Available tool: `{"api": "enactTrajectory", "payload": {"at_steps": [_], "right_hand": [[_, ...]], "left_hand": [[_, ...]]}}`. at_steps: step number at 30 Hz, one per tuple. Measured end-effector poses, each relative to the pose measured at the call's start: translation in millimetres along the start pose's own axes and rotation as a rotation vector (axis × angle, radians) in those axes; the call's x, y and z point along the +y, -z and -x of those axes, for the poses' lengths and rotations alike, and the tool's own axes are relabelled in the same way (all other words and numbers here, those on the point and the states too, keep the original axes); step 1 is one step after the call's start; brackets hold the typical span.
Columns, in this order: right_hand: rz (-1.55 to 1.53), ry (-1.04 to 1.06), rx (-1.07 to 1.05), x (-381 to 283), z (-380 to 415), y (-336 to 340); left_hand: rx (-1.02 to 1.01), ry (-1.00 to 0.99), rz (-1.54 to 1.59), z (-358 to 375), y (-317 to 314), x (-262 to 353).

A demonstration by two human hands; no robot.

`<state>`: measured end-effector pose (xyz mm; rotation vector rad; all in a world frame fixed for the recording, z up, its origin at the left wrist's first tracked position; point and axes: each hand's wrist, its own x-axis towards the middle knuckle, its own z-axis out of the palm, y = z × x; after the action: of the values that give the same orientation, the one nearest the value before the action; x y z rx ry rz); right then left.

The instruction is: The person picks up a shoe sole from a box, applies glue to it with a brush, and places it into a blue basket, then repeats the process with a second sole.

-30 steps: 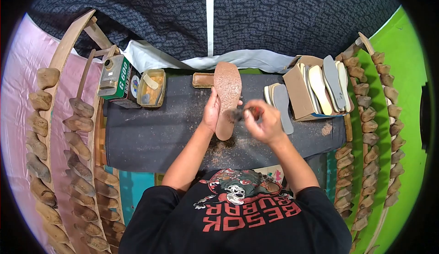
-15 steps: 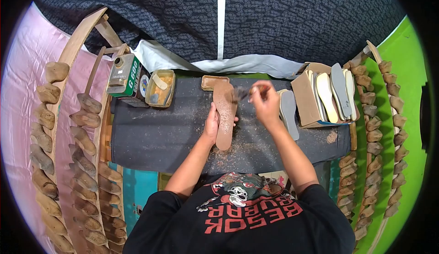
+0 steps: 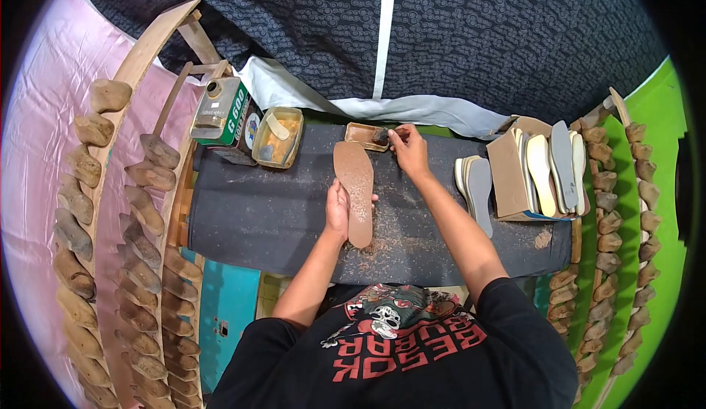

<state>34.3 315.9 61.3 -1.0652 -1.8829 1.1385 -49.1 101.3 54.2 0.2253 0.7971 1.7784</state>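
My left hand [image 3: 337, 210] is wrapped round the lower part of a brown shoe sole [image 3: 354, 188] from beneath, keeping its upper face toward me. Small shiny wet-looking spots dot that face. Between the fingers of my right hand [image 3: 409, 151] is a small dark-bristled brush [image 3: 381, 135]. Its bristles are at the right end of a shallow rectangular tray [image 3: 355, 129], just beyond the sole's far end. The brush's handle is mostly hidden by my fingers.
Left stand a G 600 can [image 3: 228, 126] and a tub [image 3: 290, 157] with yellowish residue. Right are stacked grey insoles [image 3: 479, 188] and a cardboard box [image 3: 511, 170] of insoles. Brown crumbs litter the dark tabletop [image 3: 250, 210]. Racks of wooden shoe lasts [image 3: 154, 177] flank both sides.
My right hand has carried the brush from beside the sole's upper end to the tray. The sole stays in my left hand. The whole view has shifted slightly.
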Motion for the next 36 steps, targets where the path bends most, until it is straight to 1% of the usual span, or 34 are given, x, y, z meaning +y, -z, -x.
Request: {"api": "enactTrajectory", "payload": {"at_steps": [3,5,6,8,9,10,12,14,16,17,18,20,21,22,23,24,26,28,32,34,36], "right_hand": [[0.088,-0.015,0.005,7.7,-1.1,-7.8],[-0.052,-0.098,0.025,1.0,1.2,-5.2],[-0.051,-0.095,0.021,-5.6,2.7,-2.1],[-0.166,-0.079,0.085,-18.8,5.1,7.3],[-0.238,-0.051,0.086,-25.1,6.1,13.3],[-0.232,-0.052,0.084,-32.3,7.8,19.4],[-0.448,0.075,0.125,-50.1,12.4,31.8],[-0.487,0.094,0.111,-81.4,32.6,47.1],[-0.603,0.11,0.058,-104.5,58.1,57.5],[-0.583,0.119,0.016,-112.2,72.8,61.8],[-0.578,0.118,0.026,-116.6,85.7,64.6],[-0.545,0.115,-0.055,-120.6,106.8,67.5],[-0.556,0.155,-0.049,-118.8,112.5,66.5],[-0.552,0.151,-0.041,-117.9,116.1,66.6],[-0.496,0.162,-0.011,-117.3,119.5,66.8],[-0.439,0.176,0.02,-117.4,121.6,67.1],[-0.43,0.172,0.059,-122.8,130.0,72.5],[-0.316,0.145,0.012,-131.9,141.3,80.0],[-0.249,0.157,-0.027,-136.4,146.7,89.4],[-0.273,0.149,0.001,-139.9,137.2,90.0],[-0.284,0.222,0.133,-141.1,125.4,86.5]], "left_hand": [[-0.006,-0.024,0.006,0.0,-0.4,6.6],[-0.023,-0.05,-0.013,-0.3,-3.1,9.4],[-0.022,-0.054,-0.011,-1.5,-3.1,10.6],[-0.029,-0.058,-0.027,-5.4,-4.0,13.0],[-0.029,-0.06,-0.022,-8.2,-5.0,14.4],[-0.034,-0.065,-0.021,-11.5,-6.0,16.3],[-0.035,-0.069,-0.015,-18.2,-9.0,20.0],[-0.029,-0.109,-0.048,-26.5,-14.6,25.1],[-0.059,-0.12,-0.015,-35.2,-22.8,29.3],[-0.068,-0.134,0.017,-37.1,-32.9,34.7],[-0.076,-0.145,0.049,-39.3,-41.5,38.7],[-0.11,-0.147,0.057,-47.2,-51.7,40.5],[-0.137,-0.157,0.063,-50.5,-56.3,41.1],[-0.163,-0.168,0.068,-52.8,-60.8,41.4],[-0.153,-0.183,0.089,-54.9,-66.6,40.3],[-0.16,-0.175,0.087,-57.4,-67.4,39.6],[-0.187,-0.124,0.151,-64.5,-70.0,40.4],[-0.2,-0.126,0.119,-71.6,-71.6,40.3],[-0.241,-0.126,0.073,-69.9,-79.2,39.3],[-0.254,-0.095,0.104,-64.6,-86.2,37.4],[-0.266,-0.072,0.135,-62.0,-92.0,33.8]]}}
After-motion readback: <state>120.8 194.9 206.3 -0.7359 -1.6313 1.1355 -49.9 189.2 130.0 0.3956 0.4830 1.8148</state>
